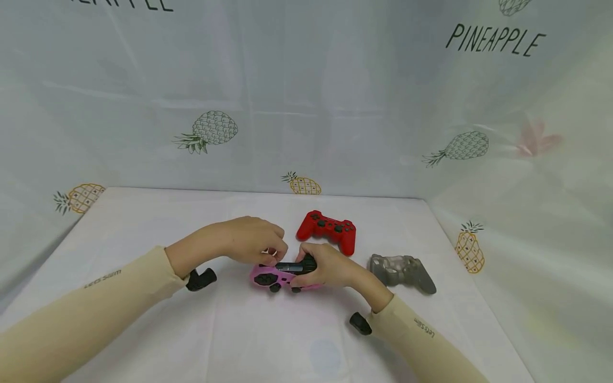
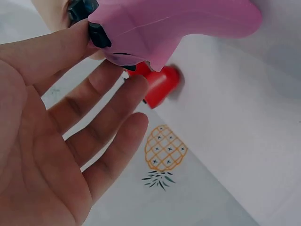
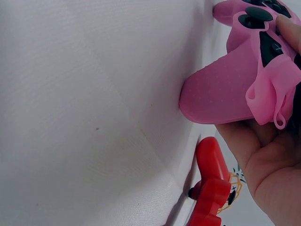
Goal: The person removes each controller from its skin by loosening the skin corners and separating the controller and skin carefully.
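Note:
A black game controller half wrapped in a pink silicone cover lies on the white table. My right hand grips its right end, and in the right wrist view the right hand holds the bunched pink cover against its palm. My left hand reaches in from the left. In the left wrist view one digit of the left hand presses the pink cover's edge while the other fingers lie loosely straight, holding nothing.
A red controller lies just behind the hands; it also shows as the red controller past my fingers and the red controller below the pink one. A grey translucent cover lies to the right. Pineapple-print sheets wall the table.

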### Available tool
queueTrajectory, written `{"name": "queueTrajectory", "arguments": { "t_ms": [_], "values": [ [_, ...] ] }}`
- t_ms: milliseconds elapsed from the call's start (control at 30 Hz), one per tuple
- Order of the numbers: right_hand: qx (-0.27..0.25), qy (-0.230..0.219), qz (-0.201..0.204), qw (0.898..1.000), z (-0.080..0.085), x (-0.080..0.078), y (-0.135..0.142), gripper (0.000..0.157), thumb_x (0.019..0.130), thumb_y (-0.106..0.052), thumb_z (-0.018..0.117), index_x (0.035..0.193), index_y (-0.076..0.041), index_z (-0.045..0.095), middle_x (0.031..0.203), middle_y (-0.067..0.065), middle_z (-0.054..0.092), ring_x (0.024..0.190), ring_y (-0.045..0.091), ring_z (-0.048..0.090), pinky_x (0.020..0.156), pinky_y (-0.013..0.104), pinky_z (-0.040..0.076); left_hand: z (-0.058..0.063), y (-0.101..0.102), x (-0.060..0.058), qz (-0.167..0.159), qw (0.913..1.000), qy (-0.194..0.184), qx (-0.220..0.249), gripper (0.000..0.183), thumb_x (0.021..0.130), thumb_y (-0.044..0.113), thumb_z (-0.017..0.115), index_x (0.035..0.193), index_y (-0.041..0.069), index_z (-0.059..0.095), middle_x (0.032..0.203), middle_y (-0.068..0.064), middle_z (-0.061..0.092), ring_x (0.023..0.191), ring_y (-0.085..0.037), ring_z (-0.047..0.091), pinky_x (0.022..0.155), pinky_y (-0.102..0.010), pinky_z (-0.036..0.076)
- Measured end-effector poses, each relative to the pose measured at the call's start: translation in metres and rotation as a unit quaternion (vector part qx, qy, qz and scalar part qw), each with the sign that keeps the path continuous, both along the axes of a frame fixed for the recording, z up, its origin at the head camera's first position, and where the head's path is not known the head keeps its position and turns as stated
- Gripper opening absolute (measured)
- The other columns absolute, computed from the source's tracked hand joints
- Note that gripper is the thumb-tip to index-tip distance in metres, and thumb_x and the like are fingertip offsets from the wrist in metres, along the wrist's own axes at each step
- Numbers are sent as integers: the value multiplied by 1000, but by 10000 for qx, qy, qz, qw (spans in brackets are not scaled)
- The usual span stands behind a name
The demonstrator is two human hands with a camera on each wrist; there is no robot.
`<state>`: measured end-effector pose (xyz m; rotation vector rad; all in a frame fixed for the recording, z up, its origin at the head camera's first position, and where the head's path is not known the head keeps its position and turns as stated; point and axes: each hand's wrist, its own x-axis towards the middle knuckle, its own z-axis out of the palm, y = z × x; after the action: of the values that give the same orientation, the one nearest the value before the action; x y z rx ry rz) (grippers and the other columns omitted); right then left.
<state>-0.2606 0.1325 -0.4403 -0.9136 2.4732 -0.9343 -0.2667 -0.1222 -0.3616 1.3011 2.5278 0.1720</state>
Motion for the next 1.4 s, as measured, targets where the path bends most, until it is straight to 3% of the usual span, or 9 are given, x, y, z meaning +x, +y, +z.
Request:
{"name": "queueTrajectory", "arguments": {
  "t_ms": [367, 800, 1033, 1200, 1400],
  "values": [
    [-45, -35, -14, 10000, 0, 2, 3, 35, 86, -35, 91, 101, -20, 63, 89, -12, 69, 82, 10, 63, 70, 27, 50, 6, 12, -6, -127, 9983, -542, -181, 21, 97, 12, 73, 81, 25, 66, 84, 9, 54, 77, -8, 52, 73, -29, 45],
    [-115, -12, 84, 9999, -2, 1, 1, 36, 85, -36, 92, 101, -21, 63, 89, -13, 70, 82, 9, 63, 70, 27, 50, 4, 11, 2, -13, 9987, -504, -110, 25, 98, 8, 74, 80, 22, 63, 83, 8, 55, 80, -9, 51, 76, -28, 46],
    [-109, -4, 102, 9999, -2, 0, 2, 36, 85, -36, 92, 101, -21, 64, 88, -13, 70, 81, 9, 63, 69, 26, 49, -1, 7, 8, -247, 9991, -158, 308, 24, 97, 6, 77, 82, 20, 64, 78, 11, 55, 77, -7, 51, 75, -26, 47],
    [-51, 6, 55, 10000, -1, 0, 2, 35, 85, -36, 92, 101, -21, 64, 88, -13, 70, 81, 9, 63, 69, 27, 49, -8, -1, 11, -323, 9964, 113, 782, 13, 96, 6, 79, 94, 18, 73, 81, 13, 59, 80, -6, 54, 79, -27, 50],
    [36, -13, -54, 10000, 1, -1, 0, 35, 86, -37, 91, 102, -20, 64, 92, -12, 69, 85, 11, 63, 72, 28, 51, -9, -3, 16, -368, 9952, 512, 753, 7, 95, 9, 81, 96, 15, 78, 86, 9, 61, 82, -8, 57, 79, -26, 54]
  ]
}}
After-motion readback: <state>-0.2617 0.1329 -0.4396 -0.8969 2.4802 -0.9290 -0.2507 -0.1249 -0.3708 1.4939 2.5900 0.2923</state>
